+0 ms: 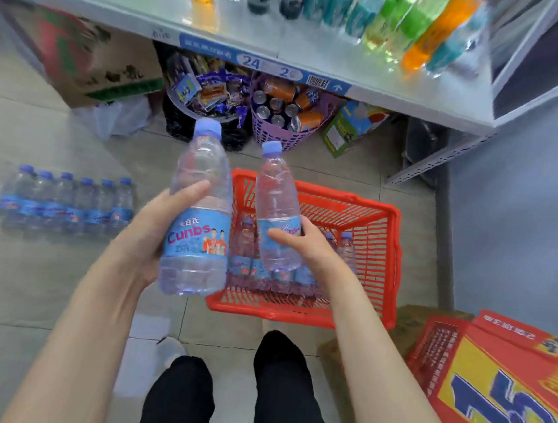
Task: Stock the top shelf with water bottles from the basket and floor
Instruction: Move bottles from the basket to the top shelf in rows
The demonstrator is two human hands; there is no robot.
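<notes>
So I've got one bottle in each hand. My left hand (151, 229) is wrapped round a clear plastic water bottle with a blue label and lilac cap (198, 216). The thumb lies across the front above the label and the fingers are hidden behind it. My right hand (305, 245) grips a second, slimmer-looking clear water bottle (276, 211) the same way, thumb on its label, with the fingers out of sight too. Both bottles tilt a bit, caps pointing away from me, up in the air over the near left corner of the red slatted plastic basket (379, 256) on the floor.

More of the same bottles (241, 262) stand along the basket's near edge, partly blocked by my right hand and bottle, so I can't count them. A shrink-wrapped pack of water bottles (65, 202) sits on the tiles well off to the left.

The grey metal shelf (120, 5) runs across the top. The coloured drink bottles (410, 25) toward its right end are blurry and cut off at the top. Its blue price strip (262, 63) is too smeared to read properly.

Under the shelf's front edge there's a purple plastic basket of cans (278, 135) and a dark tub of snack packets (207, 93), both half in shadow.
</notes>
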